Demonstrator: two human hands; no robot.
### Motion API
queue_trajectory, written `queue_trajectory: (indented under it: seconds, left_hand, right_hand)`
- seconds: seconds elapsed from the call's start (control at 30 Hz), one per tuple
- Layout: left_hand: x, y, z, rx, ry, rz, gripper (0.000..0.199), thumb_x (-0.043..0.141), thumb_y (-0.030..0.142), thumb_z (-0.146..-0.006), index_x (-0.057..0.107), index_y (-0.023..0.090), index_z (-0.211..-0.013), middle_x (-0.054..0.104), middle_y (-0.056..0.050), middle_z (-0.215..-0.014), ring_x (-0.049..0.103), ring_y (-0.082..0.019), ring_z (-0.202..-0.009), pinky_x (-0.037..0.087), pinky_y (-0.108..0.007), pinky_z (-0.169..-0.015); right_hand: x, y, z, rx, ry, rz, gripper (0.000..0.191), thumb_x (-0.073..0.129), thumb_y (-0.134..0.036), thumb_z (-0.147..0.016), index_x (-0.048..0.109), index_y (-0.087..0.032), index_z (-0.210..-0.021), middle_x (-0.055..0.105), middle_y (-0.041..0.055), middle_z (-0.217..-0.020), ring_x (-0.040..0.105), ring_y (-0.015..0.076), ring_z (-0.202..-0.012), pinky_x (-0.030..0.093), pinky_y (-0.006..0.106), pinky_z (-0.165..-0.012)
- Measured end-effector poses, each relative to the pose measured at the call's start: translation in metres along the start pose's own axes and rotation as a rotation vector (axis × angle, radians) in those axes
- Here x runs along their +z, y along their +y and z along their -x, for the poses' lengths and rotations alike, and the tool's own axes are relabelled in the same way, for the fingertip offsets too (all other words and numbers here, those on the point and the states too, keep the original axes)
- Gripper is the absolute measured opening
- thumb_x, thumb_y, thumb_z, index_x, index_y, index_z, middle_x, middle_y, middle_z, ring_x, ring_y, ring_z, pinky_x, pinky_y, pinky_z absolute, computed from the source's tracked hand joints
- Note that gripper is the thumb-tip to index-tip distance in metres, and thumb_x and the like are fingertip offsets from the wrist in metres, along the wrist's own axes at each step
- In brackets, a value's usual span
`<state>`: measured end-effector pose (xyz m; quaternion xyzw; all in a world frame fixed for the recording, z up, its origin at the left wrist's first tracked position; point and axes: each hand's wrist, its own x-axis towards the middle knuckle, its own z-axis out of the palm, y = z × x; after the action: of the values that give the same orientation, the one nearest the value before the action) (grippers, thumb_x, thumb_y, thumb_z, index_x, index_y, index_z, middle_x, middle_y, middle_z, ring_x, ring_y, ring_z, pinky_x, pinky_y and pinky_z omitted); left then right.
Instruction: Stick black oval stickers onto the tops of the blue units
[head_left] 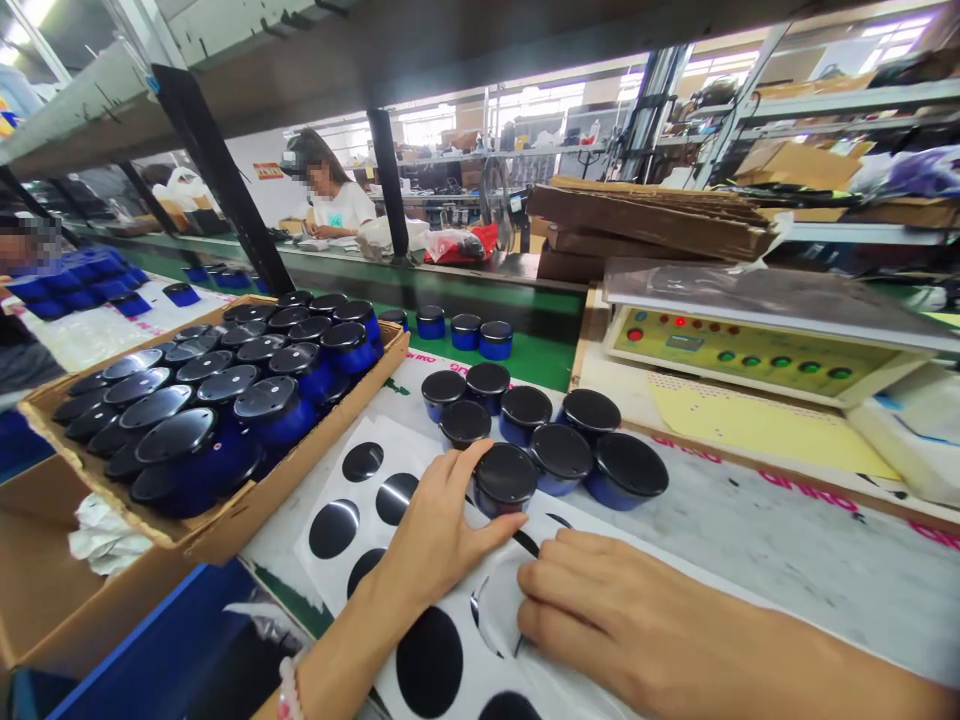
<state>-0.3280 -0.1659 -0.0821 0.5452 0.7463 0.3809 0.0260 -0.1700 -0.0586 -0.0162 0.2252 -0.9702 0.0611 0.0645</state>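
My left hand [439, 525] rests on a white backing sheet [341, 470] of round black stickers, its thumb and index finger around a blue jar with a black lid [504, 478]. My right hand [600, 605] lies flat beside it, its fingertips pinching the edge of a black sticker [525, 545] on the sheet. Behind that jar stands a cluster of several more blue jars [559, 435] with black lids.
A cardboard tray [300, 465] full of blue jars sits at the left. A machine with a green button panel [750, 350] is at the right. Three jars [465, 332] stand on the green conveyor [547, 355]. Other people work at the back and far left.
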Motion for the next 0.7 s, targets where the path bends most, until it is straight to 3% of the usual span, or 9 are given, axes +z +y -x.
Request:
queue_trajectory:
  seconds: [0.13, 0.23, 0.3, 0.37, 0.47, 0.6, 0.7]
  left_hand:
    - [-0.002, -0.002, 0.0, -0.009, -0.005, 0.007, 0.064, 0.066, 0.038, -0.077, 0.036, 0.024, -0.132, 0.052, -0.009, -0.123, 0.05, -0.024, -0.116, 0.041, -0.04, -0.099]
    - [-0.011, 0.009, 0.001, -0.052, 0.012, 0.055, 0.062, 0.069, 0.035, -0.074, 0.039, 0.024, -0.127, 0.054, -0.008, -0.122, 0.053, -0.024, -0.112, 0.043, -0.039, -0.096]
    - [-0.018, 0.028, 0.004, -0.065, 0.037, 0.094, 0.059, 0.07, 0.031, -0.072, 0.04, 0.025, -0.123, 0.056, -0.005, -0.119, 0.056, -0.023, -0.107, 0.045, -0.038, -0.093]
    - [-0.023, 0.051, 0.009, -0.035, -0.009, 0.154, 0.058, 0.07, 0.026, -0.069, 0.042, 0.026, -0.12, 0.056, -0.003, -0.116, 0.056, -0.021, -0.104, 0.045, -0.035, -0.091]
    - [-0.017, 0.075, 0.018, 0.004, -0.214, 0.282, 0.056, 0.072, 0.018, -0.063, 0.046, 0.025, -0.112, 0.057, -0.001, -0.109, 0.056, -0.019, -0.101, 0.047, -0.031, -0.087]
    - [0.002, 0.069, 0.022, -0.151, -0.355, 0.456, 0.061, 0.073, 0.016, -0.06, 0.044, 0.025, -0.112, 0.059, 0.0, -0.105, 0.059, -0.018, -0.092, 0.049, -0.031, -0.081]
    - [0.008, 0.058, 0.019, -0.208, -0.399, 0.514, 0.068, 0.076, 0.02, -0.059, 0.042, 0.028, -0.117, 0.059, 0.001, -0.113, 0.057, -0.019, -0.1, 0.047, -0.032, -0.085]
  right_hand:
    - [-0.016, 0.002, 0.023, 0.071, 0.155, -0.211, 0.027, 0.033, -0.018, -0.095, 0.058, -0.021, -0.084, 0.058, 0.0038, -0.073, 0.05, 0.0172, -0.066, 0.042, 0.029, -0.061]
    - [-0.032, 0.007, 0.049, 0.505, 0.516, -0.509, 0.01, 0.056, -0.034, -0.086, 0.058, -0.027, -0.079, 0.06, 0.003, -0.076, 0.054, 0.0188, -0.069, 0.045, 0.028, -0.059]
    - [-0.035, 0.006, 0.06, 0.806, 0.698, -0.743, 0.022, 0.064, -0.045, -0.078, 0.056, -0.026, -0.07, 0.059, 0.0027, -0.075, 0.054, 0.0197, -0.069, 0.044, 0.028, -0.055]
    - [-0.031, 0.002, 0.062, 0.947, 0.714, -1.018, 0.029, 0.064, -0.05, -0.076, 0.055, -0.023, -0.067, 0.057, 0.0021, -0.076, 0.052, 0.0184, -0.069, 0.042, 0.027, -0.058]
    - [-0.012, -0.007, 0.053, 1.022, 0.64, -1.33, 0.031, 0.059, -0.05, -0.08, 0.056, -0.02, -0.073, 0.053, 0.0002, -0.077, 0.046, 0.015, -0.071, 0.039, 0.026, -0.063]
    - [0.015, -0.011, 0.049, 1.114, 0.598, -1.428, 0.032, 0.058, -0.05, -0.081, 0.054, -0.019, -0.074, 0.049, -0.0009, -0.076, 0.042, 0.0139, -0.073, 0.034, 0.024, -0.064]
    - [0.024, -0.007, 0.053, 1.103, 0.559, -1.44, 0.031, 0.056, -0.049, -0.084, 0.054, -0.019, -0.076, 0.047, -0.0016, -0.077, 0.04, 0.0132, -0.074, 0.033, 0.023, -0.065]
